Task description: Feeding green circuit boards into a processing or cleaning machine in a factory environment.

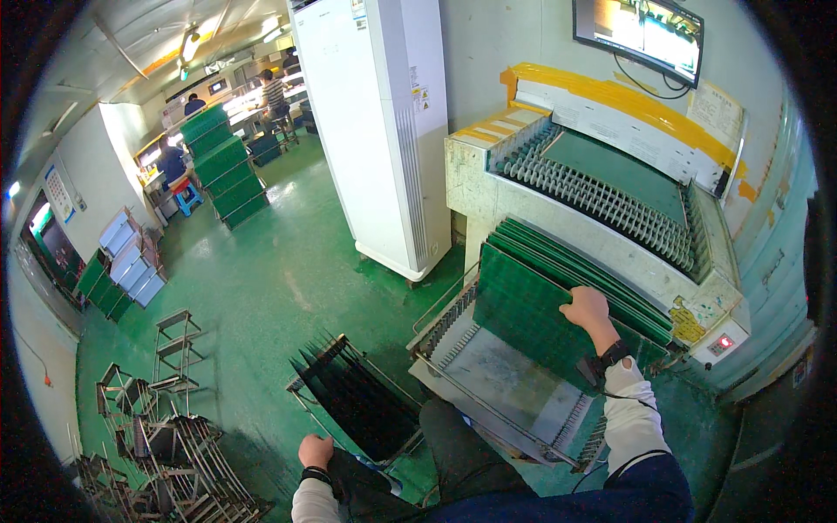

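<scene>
At the far left, a heap of empty metal wire racks point(166, 453) lies on the green floor point(261, 288), with a couple of taller wire stands just behind them. Against the left wall lean several pale trays and green panels point(122, 270). Farther back, a tall stack of green boards point(222, 166) stands near people working at lit benches.

The left hand point(315, 451) sits low in the view, curled into a loose fist with a dark band at the wrist. It hangs just beside the near end of a dark slotted rack point(357, 397) on the floor; whether it touches or grips anything cannot be told.

Behind the middle of the scene stands a tall white cabinet unit point(384, 131).

To the right, a grey slotted tray point(506, 383) holds a row of green circuit boards point(532, 305) standing on edge and leaning back towards a conveyor machine point(602, 200) with rows of rollers and yellow tape along its top. The right hand point(588, 309) rests on the upper edge of the front board, fingers closed over that edge, holding it. The sleeve is white, with a dark wristband.

A screen point(641, 30) hangs on the wall above the machine, and a small red-lit panel point(722, 343) sits on its right corner.
</scene>
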{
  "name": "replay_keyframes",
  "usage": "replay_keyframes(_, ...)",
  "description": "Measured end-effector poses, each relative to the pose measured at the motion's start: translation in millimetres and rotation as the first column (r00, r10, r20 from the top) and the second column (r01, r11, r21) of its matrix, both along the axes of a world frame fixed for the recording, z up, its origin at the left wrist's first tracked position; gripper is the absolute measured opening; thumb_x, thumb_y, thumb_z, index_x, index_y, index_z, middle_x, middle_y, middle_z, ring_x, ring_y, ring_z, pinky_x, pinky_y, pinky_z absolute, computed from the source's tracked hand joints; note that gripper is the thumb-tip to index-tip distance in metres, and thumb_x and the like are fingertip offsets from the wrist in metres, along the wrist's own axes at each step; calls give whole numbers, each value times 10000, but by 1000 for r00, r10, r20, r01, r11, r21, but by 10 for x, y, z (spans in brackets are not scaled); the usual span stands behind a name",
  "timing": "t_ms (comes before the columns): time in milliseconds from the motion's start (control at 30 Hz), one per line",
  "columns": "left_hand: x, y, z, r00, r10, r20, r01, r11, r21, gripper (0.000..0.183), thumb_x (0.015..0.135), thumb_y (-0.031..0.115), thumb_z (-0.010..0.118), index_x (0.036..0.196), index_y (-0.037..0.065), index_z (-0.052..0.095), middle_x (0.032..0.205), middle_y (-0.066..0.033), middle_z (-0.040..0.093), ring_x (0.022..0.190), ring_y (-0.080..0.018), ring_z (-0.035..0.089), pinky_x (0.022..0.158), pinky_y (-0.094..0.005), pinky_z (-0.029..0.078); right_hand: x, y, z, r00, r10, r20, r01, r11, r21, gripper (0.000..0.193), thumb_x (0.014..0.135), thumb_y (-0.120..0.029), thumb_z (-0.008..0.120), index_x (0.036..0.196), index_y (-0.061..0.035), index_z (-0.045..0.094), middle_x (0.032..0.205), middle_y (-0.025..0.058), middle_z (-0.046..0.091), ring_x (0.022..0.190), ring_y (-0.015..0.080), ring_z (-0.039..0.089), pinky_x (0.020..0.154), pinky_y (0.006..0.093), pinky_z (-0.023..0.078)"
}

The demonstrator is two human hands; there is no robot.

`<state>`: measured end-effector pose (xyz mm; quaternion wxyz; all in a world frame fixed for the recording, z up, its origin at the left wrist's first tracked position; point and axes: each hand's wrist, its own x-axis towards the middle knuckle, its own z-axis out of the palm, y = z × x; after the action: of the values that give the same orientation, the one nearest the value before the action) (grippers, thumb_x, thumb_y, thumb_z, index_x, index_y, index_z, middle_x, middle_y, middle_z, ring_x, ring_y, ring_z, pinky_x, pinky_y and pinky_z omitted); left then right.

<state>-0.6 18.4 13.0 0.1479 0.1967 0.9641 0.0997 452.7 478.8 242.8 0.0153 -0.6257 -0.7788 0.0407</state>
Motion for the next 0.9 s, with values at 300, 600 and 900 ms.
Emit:
replay_keyframes(300,-59,-43,-113,1000,3,-13,-2,1000,13,390,700,393,657,816,24,706,847,-221,689,835,-388,669,773,-457,531,13,48,-46,1000,10,-7,-10,1000,8,379,735,-358,692,954,-49,702,991,174,691,950,343,662,826,448,532)
replay_keyframes(600,-19,-39,-64,1000,-14,-10,14,1000,12,356,711,365,631,773,23,707,840,-222,682,832,-408,657,777,-470,529,49,165,-82,1000,19,-17,-18,998,57,369,710,-347,708,933,-52,708,976,176,689,933,347,660,815,446,531)
replay_keyframes(900,-17,-33,-36,1000,-4,-6,4,999,46,381,714,374,640,850,26,711,890,-216,686,873,-396,657,798,-474,519,61,-13,-53,989,122,-86,-122,992,2,466,723,-373,747,1023,-21,691,1048,192,672,1007,367,630,853,458,507)
